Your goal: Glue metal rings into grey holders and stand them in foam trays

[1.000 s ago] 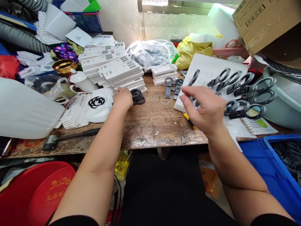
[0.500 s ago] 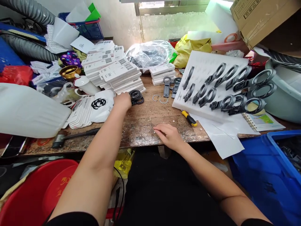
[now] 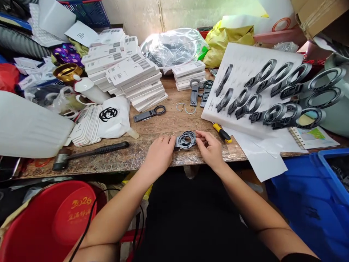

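Close to the table's front edge, my left hand (image 3: 160, 155) is closed on the flat body of a dark grey ring-ended bracket (image 3: 187, 139). Its ring end points right and looks like overlapping rings. My right hand (image 3: 210, 149) pinches the ring's right edge between thumb and fingers. Behind my left hand lies another ring-ended bracket (image 3: 149, 113), flat on the wood. Two thin pale wire rings (image 3: 190, 110) rest farther back, beside two more upright-lying grey brackets (image 3: 194, 93). A yellow-and-black screwdriver (image 3: 222, 133) is to the right of my right hand.
A white foam board (image 3: 218, 115) holds several ring brackets at the right. Stacked white boxes (image 3: 136, 78) stand at the back left. A hammer (image 3: 92, 153) lies front left, near a white bag (image 3: 116, 125) with black rings on it. A blue bin (image 3: 297, 189) stands lower right.
My left hand has come back from beside the box stack to the front edge with a bracket. My right hand has moved slightly right and up onto its ring. The view has tilted down.
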Action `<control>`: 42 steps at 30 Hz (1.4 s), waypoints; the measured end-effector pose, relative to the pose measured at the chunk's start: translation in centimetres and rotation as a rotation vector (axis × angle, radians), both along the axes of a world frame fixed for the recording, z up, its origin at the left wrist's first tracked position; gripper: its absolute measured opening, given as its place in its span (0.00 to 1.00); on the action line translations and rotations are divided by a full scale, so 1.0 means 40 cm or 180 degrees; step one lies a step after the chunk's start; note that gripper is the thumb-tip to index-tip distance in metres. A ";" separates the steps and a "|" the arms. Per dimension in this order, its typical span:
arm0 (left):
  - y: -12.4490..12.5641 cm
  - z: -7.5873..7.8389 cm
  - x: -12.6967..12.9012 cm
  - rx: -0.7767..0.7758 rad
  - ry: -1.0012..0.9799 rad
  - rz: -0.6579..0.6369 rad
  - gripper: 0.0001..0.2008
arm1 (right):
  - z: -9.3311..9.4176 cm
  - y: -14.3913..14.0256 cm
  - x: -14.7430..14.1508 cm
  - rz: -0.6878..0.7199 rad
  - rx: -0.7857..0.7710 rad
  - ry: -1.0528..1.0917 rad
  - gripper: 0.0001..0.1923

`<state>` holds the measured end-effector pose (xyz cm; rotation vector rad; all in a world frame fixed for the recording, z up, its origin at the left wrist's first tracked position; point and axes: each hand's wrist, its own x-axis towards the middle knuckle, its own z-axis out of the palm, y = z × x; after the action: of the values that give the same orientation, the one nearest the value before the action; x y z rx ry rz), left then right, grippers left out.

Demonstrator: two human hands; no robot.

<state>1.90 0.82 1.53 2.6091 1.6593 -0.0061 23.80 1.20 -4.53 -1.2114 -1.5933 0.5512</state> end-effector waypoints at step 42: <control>0.030 -0.104 -0.093 0.0136 -0.1820 -0.0298 0.19 | -0.002 -0.001 -0.005 0.0474 -0.0134 -0.0889 0.29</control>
<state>-1.82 2.02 -2.62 2.3867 1.3398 0.7039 23.61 1.15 -4.61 -1.2492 -1.9281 0.5290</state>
